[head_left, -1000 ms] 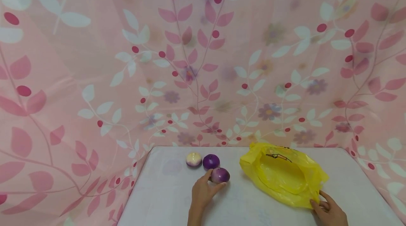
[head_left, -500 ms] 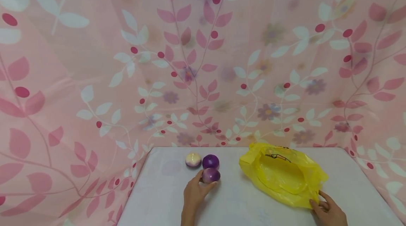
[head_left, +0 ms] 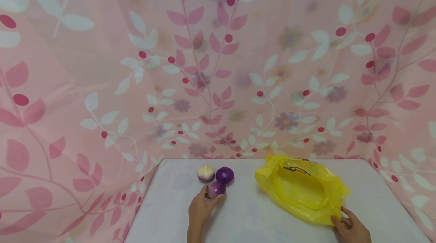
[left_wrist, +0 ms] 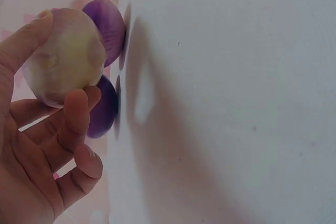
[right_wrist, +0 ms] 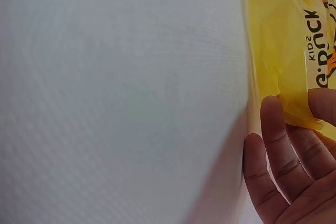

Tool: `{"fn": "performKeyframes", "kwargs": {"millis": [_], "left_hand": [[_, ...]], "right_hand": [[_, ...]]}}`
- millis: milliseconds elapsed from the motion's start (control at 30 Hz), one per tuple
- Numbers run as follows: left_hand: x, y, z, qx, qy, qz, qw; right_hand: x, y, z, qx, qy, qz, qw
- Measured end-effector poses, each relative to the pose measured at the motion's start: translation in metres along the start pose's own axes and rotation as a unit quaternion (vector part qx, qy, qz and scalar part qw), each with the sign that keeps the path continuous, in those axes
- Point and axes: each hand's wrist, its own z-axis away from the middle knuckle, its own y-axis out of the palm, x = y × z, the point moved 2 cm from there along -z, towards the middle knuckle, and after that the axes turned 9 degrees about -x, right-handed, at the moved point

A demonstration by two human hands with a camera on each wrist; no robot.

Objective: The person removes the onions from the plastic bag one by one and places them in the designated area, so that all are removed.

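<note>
My left hand (head_left: pixel 200 209) holds a glossy purple-and-cream onion (head_left: pixel 216 189) between thumb and fingers, lifted a little off the table. Its pale underside faces the left wrist camera. Just beyond it two more onions rest on the table: a cream-topped onion (head_left: pixel 206 173) on the left and a deep purple onion (head_left: pixel 225 175) on the right. To the right lies a yellow plastic bag (head_left: pixel 269 182), its wide mouth spread toward me. My right hand (head_left: pixel 352 226) pinches the bag's near right edge. Black lettering on the bag (right_wrist: pixel 294 40) shows in the right wrist view.
A white-covered table (head_left: pixel 252 220) carries everything. Behind it and along both sides hangs a pink cloth (head_left: pixel 211 65) printed with leaves and flowers.
My left hand has moved left with the held onion, which now stands in front of the gap between the other two. My right hand keeps its hold on the bag.
</note>
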Motion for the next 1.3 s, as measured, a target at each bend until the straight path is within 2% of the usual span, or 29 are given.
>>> {"fn": "performKeyframes", "kwargs": {"millis": [267, 433, 633, 767, 867, 1300], "left_hand": [[0.006, -0.002, -0.005, -0.007, -0.027, -0.017, 0.9995], [0.009, -0.002, -0.007, -0.016, -0.029, -0.019, 0.9993], [0.013, 0.002, -0.007, 0.0, -0.05, -0.022, 0.9985], [0.015, 0.006, -0.008, 0.022, -0.071, -0.012, 0.9972], [0.015, 0.008, -0.008, 0.027, -0.077, -0.003, 0.9966], [0.018, 0.01, -0.008, -0.002, -0.067, -0.022, 0.9975]], "right_hand": [[-0.003, -0.001, -0.004, 0.011, -0.003, -0.003, 0.9999], [-0.005, -0.001, -0.006, 0.016, 0.0, -0.007, 0.9998], [-0.009, 0.002, -0.006, 0.011, 0.01, -0.006, 0.9999], [-0.012, 0.002, -0.006, 0.003, 0.01, -0.011, 0.9999], [-0.013, 0.003, -0.007, 0.002, 0.009, -0.016, 0.9998], [-0.013, 0.003, -0.004, 0.015, 0.0, -0.039, 0.9991]]}}
